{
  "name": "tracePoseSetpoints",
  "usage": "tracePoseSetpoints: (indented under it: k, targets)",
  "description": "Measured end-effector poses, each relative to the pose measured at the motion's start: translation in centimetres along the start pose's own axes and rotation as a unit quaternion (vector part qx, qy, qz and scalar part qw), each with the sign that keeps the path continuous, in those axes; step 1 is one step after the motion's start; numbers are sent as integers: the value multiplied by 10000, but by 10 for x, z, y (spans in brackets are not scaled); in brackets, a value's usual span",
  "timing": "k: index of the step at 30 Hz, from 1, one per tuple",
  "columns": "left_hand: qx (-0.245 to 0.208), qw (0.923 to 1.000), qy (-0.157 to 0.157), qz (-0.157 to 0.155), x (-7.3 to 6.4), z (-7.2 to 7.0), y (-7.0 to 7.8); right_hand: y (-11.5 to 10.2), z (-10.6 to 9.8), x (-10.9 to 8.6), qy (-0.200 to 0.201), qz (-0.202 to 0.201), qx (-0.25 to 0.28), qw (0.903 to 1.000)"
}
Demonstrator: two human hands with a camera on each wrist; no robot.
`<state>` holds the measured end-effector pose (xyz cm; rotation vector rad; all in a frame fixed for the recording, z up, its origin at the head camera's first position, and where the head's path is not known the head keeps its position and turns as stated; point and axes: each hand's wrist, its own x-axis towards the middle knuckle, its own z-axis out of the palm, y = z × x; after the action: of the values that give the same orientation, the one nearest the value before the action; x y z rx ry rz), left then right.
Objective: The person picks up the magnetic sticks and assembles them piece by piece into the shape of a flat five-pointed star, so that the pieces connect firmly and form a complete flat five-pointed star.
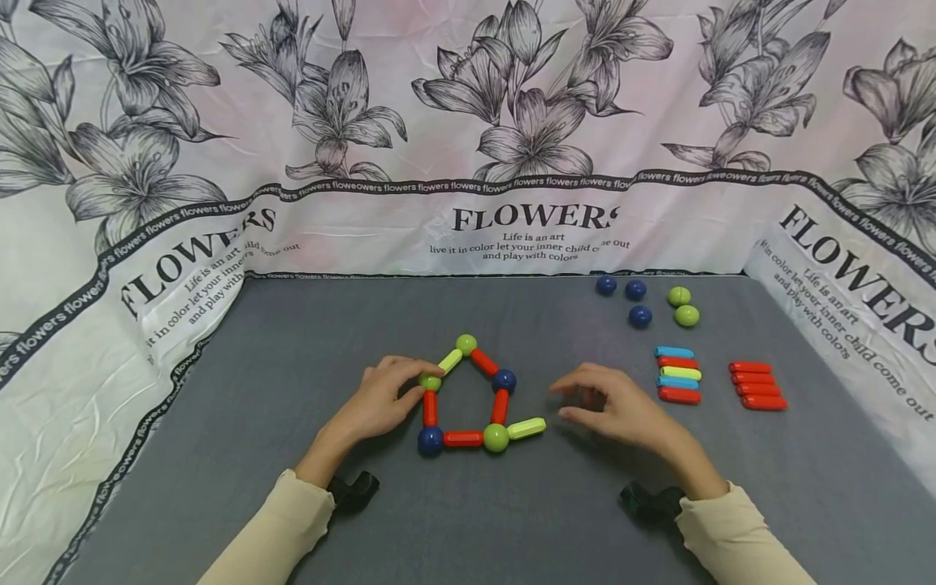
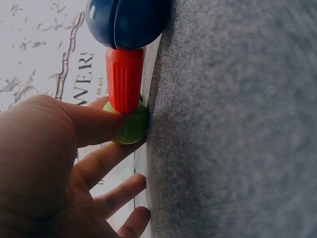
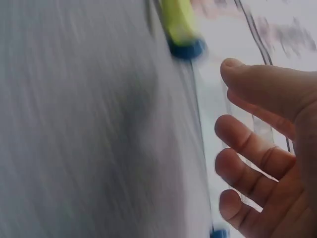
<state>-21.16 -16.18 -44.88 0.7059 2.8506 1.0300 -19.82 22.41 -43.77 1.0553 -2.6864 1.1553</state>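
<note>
A house-shaped ring of magnetic-looking rods and balls lies on the grey table. My left hand (image 1: 382,396) pinches the green ball (image 2: 132,126) at its left corner between thumb and index finger. A red rod (image 2: 125,79) joins that ball to a blue ball (image 1: 431,440) at the near left. Another green ball (image 1: 465,345) tops the ring, and a blue ball (image 1: 504,380) sits at its right. From the near-right green ball (image 1: 496,438) a yellow-green rod (image 1: 527,428) sticks outward. My right hand (image 1: 610,402) hovers just right of this rod, fingers loosely bent, holding nothing.
Loose blue balls (image 1: 636,289) and two green balls (image 1: 686,315) lie at the back right. Nearer are a column of mixed-colour rods (image 1: 678,373) and a stack of red rods (image 1: 758,386). A flower-print cloth (image 1: 534,227) borders the table's back and sides.
</note>
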Motion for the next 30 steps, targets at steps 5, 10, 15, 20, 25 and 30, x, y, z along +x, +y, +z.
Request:
tracePoseSetpoints:
  k: [5, 10, 15, 20, 25, 30]
  targets:
    - [5, 10000, 21, 33, 0, 1, 1, 24, -35, -20, 958, 265, -660, 9929]
    - [11, 10000, 23, -7, -1, 2, 1, 44, -65, -44, 1305, 767, -1099, 9824]
    - [8, 10000, 45, 12, 0, 1, 0, 54, -85, -63, 802, 1630, -968, 9786]
    - [-6, 10000, 45, 38, 0, 0, 0, 59, -94, -72, 460, 1870, -827, 9778]
    - [22, 10000, 48, 84, 0, 0, 0, 63, -95, -73, 157, 1941, -1083, 9749]
    - [8, 10000, 15, 57, 0, 1, -1, 63, -94, -71, -143, 2137, -1206, 9693]
